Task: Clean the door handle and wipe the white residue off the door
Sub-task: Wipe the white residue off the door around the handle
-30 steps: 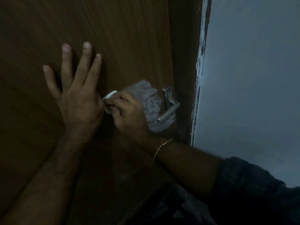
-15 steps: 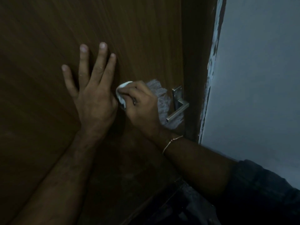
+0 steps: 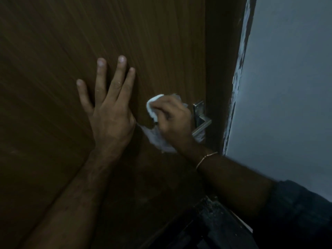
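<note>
A dark brown wooden door [image 3: 161, 42] fills most of the view. Its silver lever handle [image 3: 202, 123] sits at the door's right edge. My left hand [image 3: 109, 112] lies flat on the door with fingers spread and straight. My right hand [image 3: 172, 121] grips a wadded white cloth [image 3: 152, 106] and presses it against the door just left of the handle. A patch of white residue [image 3: 158, 142] shows on the door below my right hand, with a little more under the handle lever.
A dark door frame [image 3: 222, 69] borders the door on the right, with flaking white paint along its edge [image 3: 239, 78]. Beyond it is a pale grey wall [image 3: 287, 87]. A dark floor or threshold [image 3: 206, 221] lies below.
My right hand with the cloth has moved from the door's left part up toward the handle. The residue patch above it is gone from view; residue now shows below the hand. My left hand stays flat.
</note>
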